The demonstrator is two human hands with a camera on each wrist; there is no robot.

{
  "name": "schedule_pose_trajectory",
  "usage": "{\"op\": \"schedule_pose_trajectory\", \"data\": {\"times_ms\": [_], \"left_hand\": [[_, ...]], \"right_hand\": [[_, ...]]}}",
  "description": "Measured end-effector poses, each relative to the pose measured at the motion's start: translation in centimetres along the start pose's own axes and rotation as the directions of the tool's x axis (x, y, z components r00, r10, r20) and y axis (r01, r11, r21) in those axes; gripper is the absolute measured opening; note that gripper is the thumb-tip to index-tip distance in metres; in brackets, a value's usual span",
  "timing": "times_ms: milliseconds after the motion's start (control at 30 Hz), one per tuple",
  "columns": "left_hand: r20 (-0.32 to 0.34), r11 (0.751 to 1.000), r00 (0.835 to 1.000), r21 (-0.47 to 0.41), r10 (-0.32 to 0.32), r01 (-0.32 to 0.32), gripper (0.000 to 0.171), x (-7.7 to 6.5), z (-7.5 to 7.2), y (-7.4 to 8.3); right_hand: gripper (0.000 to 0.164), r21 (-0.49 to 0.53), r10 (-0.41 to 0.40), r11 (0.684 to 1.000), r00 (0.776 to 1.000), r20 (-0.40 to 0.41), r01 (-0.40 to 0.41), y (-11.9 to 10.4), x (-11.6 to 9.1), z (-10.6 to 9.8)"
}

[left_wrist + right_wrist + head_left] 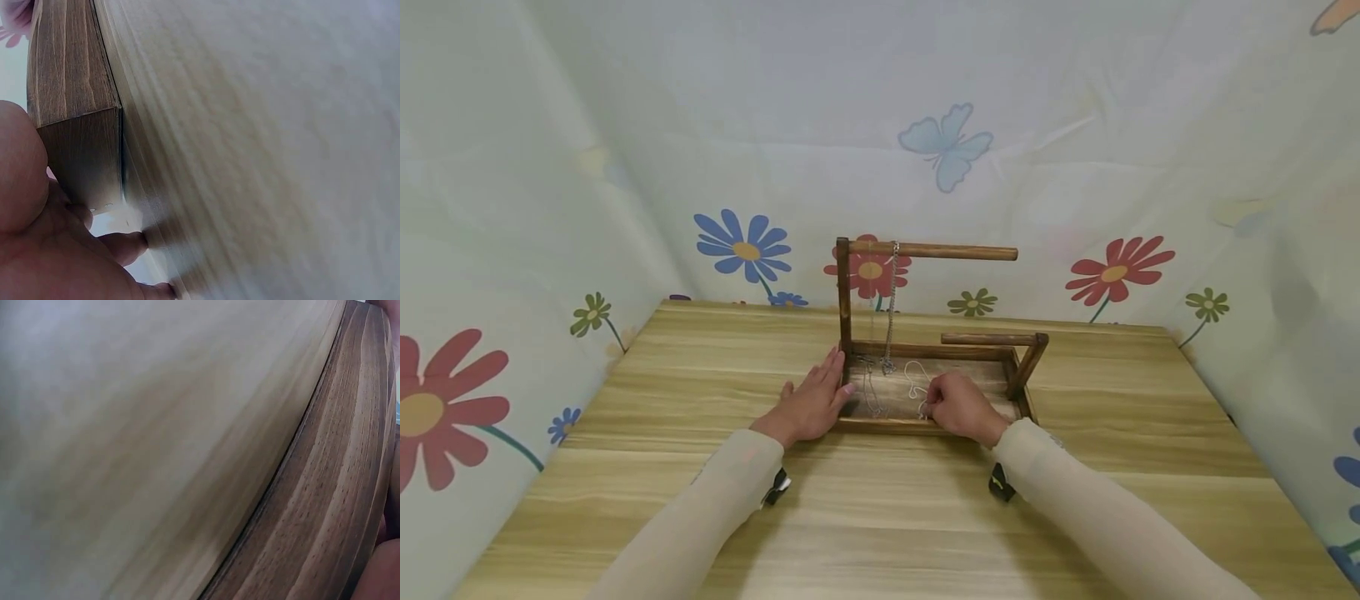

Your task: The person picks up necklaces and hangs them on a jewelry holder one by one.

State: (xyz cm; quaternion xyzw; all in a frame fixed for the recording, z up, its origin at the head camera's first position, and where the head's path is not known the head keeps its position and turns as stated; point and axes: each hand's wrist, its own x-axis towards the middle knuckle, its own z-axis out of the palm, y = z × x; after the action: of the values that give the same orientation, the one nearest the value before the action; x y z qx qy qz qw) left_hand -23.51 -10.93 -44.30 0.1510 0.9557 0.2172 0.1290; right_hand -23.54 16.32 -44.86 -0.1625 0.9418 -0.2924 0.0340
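A dark wooden jewelry stand (897,426) has a shallow tray and two horizontal bars. My left hand (812,402) holds its left end, fingers stretched along the outer wall and thumb over the rim. In the left wrist view the stand's corner (78,156) lies between thumb and fingers, with fingertips (128,247) down by the tabletop. Inside the tray, my right hand (961,406) pinches a thin pale necklace (913,379) with curled fingers; its fingertips are hidden in the head view. The right wrist view shows mainly the tray's front wall (312,469).
A thicker silver chain (892,308) hangs from the tall upper bar (958,251), with a finer chain (871,292) to its left. Another thin chain (869,392) lies at the tray's left. The short bar (988,339) juts inward on the right. Flowered cloth (1037,167) backs the wooden table (880,517).
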Motion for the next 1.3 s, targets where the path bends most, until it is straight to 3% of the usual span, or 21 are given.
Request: {"op": "schedule_pose_trajectory", "data": {"times_ms": [233,533,867,1067,1300], "left_hand": [[0.006,1.000,1.000,0.017,-0.002,0.002,0.069,0.2,0.1,-0.4],[0.005,1.000,1.000,-0.026,0.003,-0.003,0.069,-0.1,0.0,-0.3],[-0.008,1.000,1.000,0.005,-0.002,0.002,0.069,0.1,-0.1,-0.3],[-0.001,1.000,1.000,0.013,-0.001,0.001,0.069,0.2,0.2,-0.3],[-0.002,1.000,1.000,0.007,0.000,0.001,0.070,0.3,0.4,-0.3]], "right_hand": [[0.014,0.006,0.045,0.999,0.999,-0.016,-0.045,-0.1,0.3,0.1],[0.024,-0.048,-0.017,0.999,1.000,-0.012,0.017,0.3,0.6,0.3],[0.014,0.093,0.018,0.995,1.000,0.002,-0.018,-0.4,0.1,-0.8],[0.010,0.163,-0.049,0.985,0.999,-0.010,0.050,-0.4,-0.2,-1.5],[0.010,0.209,-0.181,0.961,0.983,-0.021,0.181,-1.2,-0.2,-2.5]]}}
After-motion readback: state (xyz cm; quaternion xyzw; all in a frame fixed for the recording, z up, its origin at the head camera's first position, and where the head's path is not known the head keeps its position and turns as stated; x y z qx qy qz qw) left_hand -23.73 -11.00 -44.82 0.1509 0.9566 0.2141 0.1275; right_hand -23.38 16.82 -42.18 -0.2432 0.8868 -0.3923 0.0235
